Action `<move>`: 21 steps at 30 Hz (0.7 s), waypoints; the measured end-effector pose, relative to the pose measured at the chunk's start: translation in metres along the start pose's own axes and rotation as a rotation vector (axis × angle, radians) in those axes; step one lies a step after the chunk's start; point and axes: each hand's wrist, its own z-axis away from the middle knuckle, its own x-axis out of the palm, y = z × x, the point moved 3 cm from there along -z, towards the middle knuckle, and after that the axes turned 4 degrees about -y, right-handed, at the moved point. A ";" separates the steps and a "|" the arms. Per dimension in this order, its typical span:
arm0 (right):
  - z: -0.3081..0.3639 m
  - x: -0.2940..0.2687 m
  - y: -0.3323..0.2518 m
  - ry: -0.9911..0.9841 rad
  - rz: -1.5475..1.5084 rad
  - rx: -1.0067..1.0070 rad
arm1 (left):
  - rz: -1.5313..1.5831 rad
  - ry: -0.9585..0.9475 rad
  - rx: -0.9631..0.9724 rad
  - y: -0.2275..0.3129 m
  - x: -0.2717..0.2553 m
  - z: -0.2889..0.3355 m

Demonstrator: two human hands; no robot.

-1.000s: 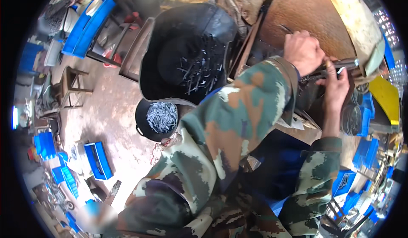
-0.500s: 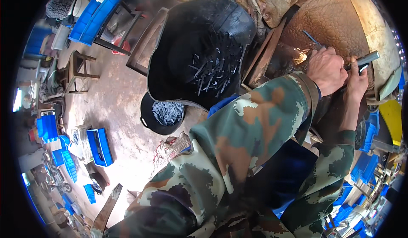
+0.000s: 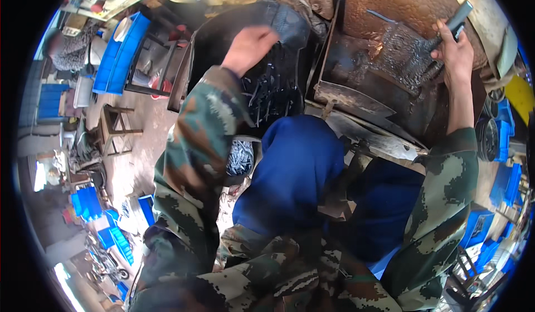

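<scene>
My left hand (image 3: 249, 49) is over a large black tub (image 3: 203, 50), its fingers drawn together; whatever they hold is hidden. Thin dark metal strips (image 3: 273, 94) lie in the tub below it. My right hand (image 3: 458, 58) is wrapped round a thick grey cylindrical handle (image 3: 460, 15), whose dark lower part points toward a wet, dark brown work surface (image 3: 401, 55). A small orange glow (image 3: 375, 45) shows on that surface. Farther back, a slim bluish-grey strip (image 3: 381, 16) rests against the brown, wrinkled backing.
A rusty metal-edged box (image 3: 356, 101) frames the wet surface. Blue cloth (image 3: 304, 167) covers my knees. Beside them stands a small dark bucket of silvery metal pieces (image 3: 241, 159). Blue crates (image 3: 120, 55), a wooden stool (image 3: 120, 125) and another person (image 3: 69, 50) are at the left.
My left hand has left the wet surface beside my right hand and swung left over the black tub. My right hand keeps the grey handle, now raised slightly. The view has shifted.
</scene>
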 end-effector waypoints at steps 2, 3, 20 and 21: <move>-0.001 -0.004 0.001 0.008 0.003 0.007 | -0.122 -0.035 -0.092 -0.067 0.009 0.021; 0.000 -0.004 0.002 -0.002 0.008 0.013 | -0.192 -0.052 -0.137 -0.094 0.015 0.033; 0.001 -0.007 0.002 0.012 0.034 0.013 | -0.163 -0.124 -0.395 -0.166 0.084 0.070; -0.001 -0.006 0.002 0.006 0.034 0.020 | -0.140 -0.102 -0.392 -0.171 0.086 0.070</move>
